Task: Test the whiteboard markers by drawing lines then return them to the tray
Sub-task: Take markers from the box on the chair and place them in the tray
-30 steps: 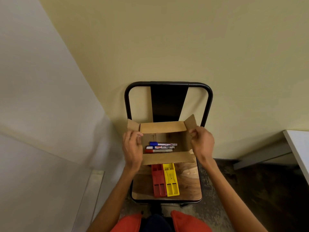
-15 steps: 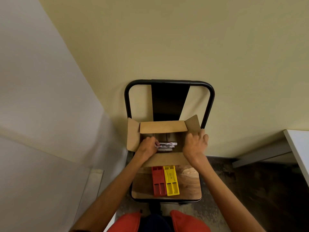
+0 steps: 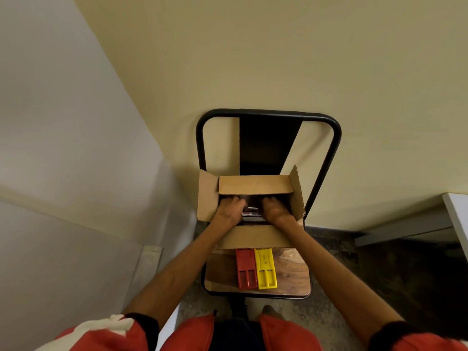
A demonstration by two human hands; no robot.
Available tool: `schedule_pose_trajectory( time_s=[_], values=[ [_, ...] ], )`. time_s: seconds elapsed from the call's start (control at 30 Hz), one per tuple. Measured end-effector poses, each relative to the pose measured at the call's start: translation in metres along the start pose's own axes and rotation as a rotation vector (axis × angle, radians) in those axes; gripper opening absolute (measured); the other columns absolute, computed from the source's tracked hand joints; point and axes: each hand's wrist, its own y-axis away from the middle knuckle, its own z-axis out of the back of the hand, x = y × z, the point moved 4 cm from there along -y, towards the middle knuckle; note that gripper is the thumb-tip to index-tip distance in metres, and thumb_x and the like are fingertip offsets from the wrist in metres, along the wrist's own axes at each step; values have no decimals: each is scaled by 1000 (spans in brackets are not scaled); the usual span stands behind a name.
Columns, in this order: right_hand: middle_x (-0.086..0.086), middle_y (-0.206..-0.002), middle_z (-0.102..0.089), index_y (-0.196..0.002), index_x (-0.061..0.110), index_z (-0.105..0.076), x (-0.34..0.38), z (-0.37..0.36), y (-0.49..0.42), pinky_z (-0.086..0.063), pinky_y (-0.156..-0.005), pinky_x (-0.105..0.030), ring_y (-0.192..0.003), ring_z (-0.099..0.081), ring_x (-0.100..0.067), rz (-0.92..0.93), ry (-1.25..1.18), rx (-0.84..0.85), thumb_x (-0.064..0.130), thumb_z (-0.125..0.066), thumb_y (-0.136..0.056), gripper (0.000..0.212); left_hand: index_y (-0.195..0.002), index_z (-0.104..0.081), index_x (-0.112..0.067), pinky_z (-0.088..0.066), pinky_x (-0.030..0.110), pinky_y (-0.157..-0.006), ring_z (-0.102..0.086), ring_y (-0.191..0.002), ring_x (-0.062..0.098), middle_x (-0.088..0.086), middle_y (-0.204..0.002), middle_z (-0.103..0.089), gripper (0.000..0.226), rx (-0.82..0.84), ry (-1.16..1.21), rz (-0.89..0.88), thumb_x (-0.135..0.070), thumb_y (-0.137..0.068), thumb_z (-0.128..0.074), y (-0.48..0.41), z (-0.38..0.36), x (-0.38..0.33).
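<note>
An open cardboard box [image 3: 255, 184] stands on the seat of a chair, its flaps spread outward. Both my hands are down inside it. My left hand [image 3: 231, 208] and my right hand [image 3: 274, 208] lie over the whiteboard markers [image 3: 252, 214], of which only a short white and dark stretch shows between the hands. The fingers are curled down onto the markers and hide their ends. Whether either hand grips a marker is hidden by the hands themselves.
A red tray [image 3: 246, 268] and a yellow tray [image 3: 265, 268] lie side by side on the wooden chair seat [image 3: 291, 277] in front of the box. The black chair back [image 3: 268, 143] stands against a cream wall. A white tabletop edge [image 3: 458, 219] is at the right.
Both hands left the box flaps and went down into the box onto the markers. The side flaps now stand spread open.
</note>
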Motion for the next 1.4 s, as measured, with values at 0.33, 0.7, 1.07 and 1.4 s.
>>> schedule_pose_trajectory(
  time_s=[0.33, 0.7, 1.07, 1.4],
  values=[
    [-17, -139, -52, -138, 8, -47, -8, -6, -11, -40, -111, -41, -126, -52, -32, 10, -66, -113, 14, -58, -98, 42, -128, -52, -8, -36, 39, -99, -51, -119, 32, 15, -131, -52, 30, 24, -1, -24, -10, -98, -50, -2, -11, -1],
    [-17, -121, -63, -122, 2, -58, -13, 7, 4, -48, -93, -31, -111, -61, -30, -20, -335, -206, 3, -55, -94, 28, -111, -62, -10, -45, 35, -89, -56, -111, 26, 11, -122, -58, 23, 116, 317, 86, -17, -90, -69, -9, -5, 3],
    [-8, -102, -61, -112, 3, -63, -14, -4, 4, -47, -79, -29, -101, -64, -28, 7, -352, 7, 14, -65, -92, 22, -110, -61, -6, -51, 32, -79, -63, -88, 24, 13, -101, -64, 15, 21, 552, 152, -11, -100, -52, -4, 31, 22],
    [-14, -135, -53, -127, 10, -53, 1, -9, 6, -45, -96, -35, -121, -54, -29, 127, -16, 206, 27, -62, -96, 37, -120, -62, -4, -41, 15, -63, -58, -83, 12, 12, -106, -66, 23, 1, 638, 58, -9, -100, -52, 3, 44, 17]
  ],
)
